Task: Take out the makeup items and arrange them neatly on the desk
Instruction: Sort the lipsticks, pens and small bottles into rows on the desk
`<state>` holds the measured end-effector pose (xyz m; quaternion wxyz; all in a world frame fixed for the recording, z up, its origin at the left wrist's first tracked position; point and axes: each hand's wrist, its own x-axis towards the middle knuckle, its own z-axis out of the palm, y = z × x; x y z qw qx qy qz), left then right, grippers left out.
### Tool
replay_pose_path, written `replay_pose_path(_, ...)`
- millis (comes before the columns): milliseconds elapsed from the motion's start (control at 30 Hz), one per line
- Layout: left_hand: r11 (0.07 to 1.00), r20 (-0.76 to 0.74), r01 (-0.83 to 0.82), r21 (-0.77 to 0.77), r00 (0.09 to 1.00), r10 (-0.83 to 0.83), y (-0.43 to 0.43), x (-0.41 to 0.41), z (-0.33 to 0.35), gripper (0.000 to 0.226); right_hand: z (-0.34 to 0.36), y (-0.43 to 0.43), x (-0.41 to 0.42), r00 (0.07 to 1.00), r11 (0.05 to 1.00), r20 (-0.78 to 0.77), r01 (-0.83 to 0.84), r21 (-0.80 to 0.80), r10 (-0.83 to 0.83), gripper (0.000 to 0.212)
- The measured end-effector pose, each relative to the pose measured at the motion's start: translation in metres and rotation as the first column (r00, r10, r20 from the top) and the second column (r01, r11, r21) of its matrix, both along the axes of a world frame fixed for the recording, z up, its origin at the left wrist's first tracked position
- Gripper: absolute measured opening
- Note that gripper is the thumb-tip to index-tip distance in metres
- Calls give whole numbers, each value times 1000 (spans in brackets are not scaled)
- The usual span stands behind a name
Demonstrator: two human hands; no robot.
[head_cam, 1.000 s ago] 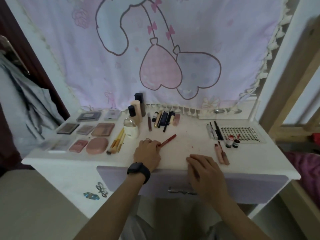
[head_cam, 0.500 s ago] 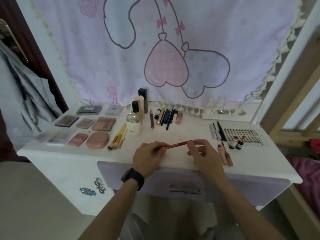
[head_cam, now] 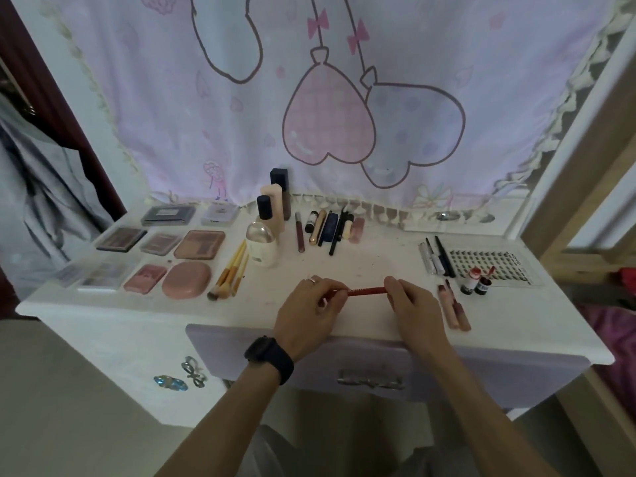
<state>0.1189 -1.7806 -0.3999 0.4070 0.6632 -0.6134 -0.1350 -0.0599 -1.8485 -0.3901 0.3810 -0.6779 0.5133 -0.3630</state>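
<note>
A: Where is the slim red pencil (head_cam: 366, 290)?
B: Near the middle of the front edge of the white surface (head_cam: 371, 256), held level between two hands; whether it touches the top, I cannot tell.
A: And the hands?
B: The left hand (head_cam: 308, 316) — black watch (head_cam: 270, 358) on its wrist — has its fingers curled and pinches the pencil's left end. The right hand (head_cam: 418, 309) pinches the right end with thumb and fingertips.
A: What lies around them?
B: Toward the left edge, flat pink and brown palettes (head_cam: 199, 244), with yellow-handled brushes (head_cam: 232, 270) just beside them — and two pinkish tubes (head_cam: 456, 309) just right of the right hand.
</note>
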Motion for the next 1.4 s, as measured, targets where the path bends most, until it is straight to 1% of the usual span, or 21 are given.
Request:
replay_pose_path(33, 1000, -56, 23, -14, 998, -24, -2, -5, 4, 8, 1, 0, 0, 1000, 1000, 18, 3, 0, -3, 45)
replay_pose_path(67, 999, -150, 33, -20, 988, -36, -5, -9, 8, 9, 1, 0, -1, 1000, 1000, 30, 3, -2, -3, 45)
replay_pose_path(133, 999, -329, 38, 17, 944, -30, -12, -12, 16, 12, 2, 1, -3, 998, 1000, 60, 0, -4, 1, 44)
replay_pose_path(200, 994, -377, 63, 88, 926, -25, -17, -8, 21, 9, 2, 1, -4, 998, 1000, 69, -16, -5, 16, 45)
replay_pose_path(267, 984, -379, 89, 151, 925, -25, -17, -2, 21, 6, 0, 2, -4, 999, 999, 33, -35, -15, 36, 47)
replay_pose_path(333, 979, -393, 98, 178, 919, -21, -16, 2, 19, 10, -2, 3, -3, 999, 998, 6, -48, -28, 48, 47)
replay_pose_path(533, 963, -392, 144, 227, 919, -45, -17, 0, 24, 21, -4, 4, -7, 994, 993, 56, -91, -81, 95, 42)
replay_pose_path(700, 956, -392, 155, 249, 919, -47, -18, 2, 23, 28, -5, 6, -8, 993, 988, 48, -102, -120, 109, 40)
replay_pose_path(800, 951, -372, 148, 273, 927, -37, -19, 2, 22, 36, -6, 7, -10, 991, 981, 31, -123, -147, 129, 38)
replay_pose_path(933, 947, -351, 135, 292, 936, -25, -21, 2, 23, 46, -7, 6, -11, 987, 969, 21, -152, -193, 159, 30)
replay_pose_path(1067, 956, -319, 99, 275, 948, -6, -22, 0, 21, 41, -9, 3, -11, 985, 962, 17, -162, -221, 170, 17)
replay_pose_path(1200, 965, -298, 75, 253, 955, 4, -21, -3, 19, 36, -11, 1, -13, 985, 966, 48, -151, -211, 165, 16)
replay_pose_path(1300, 962, -315, 96, 255, 949, -11, -21, -3, 22, 33, -9, -1, -14, 982, 964, 56, -164, -211, 179, 14)
replay_pose_path(1400, 971, -353, 99, 218, 936, -16, -20, -3, 21, 24, -7, -3, -18, 982, 966, 52, -167, -199, 181, 13)
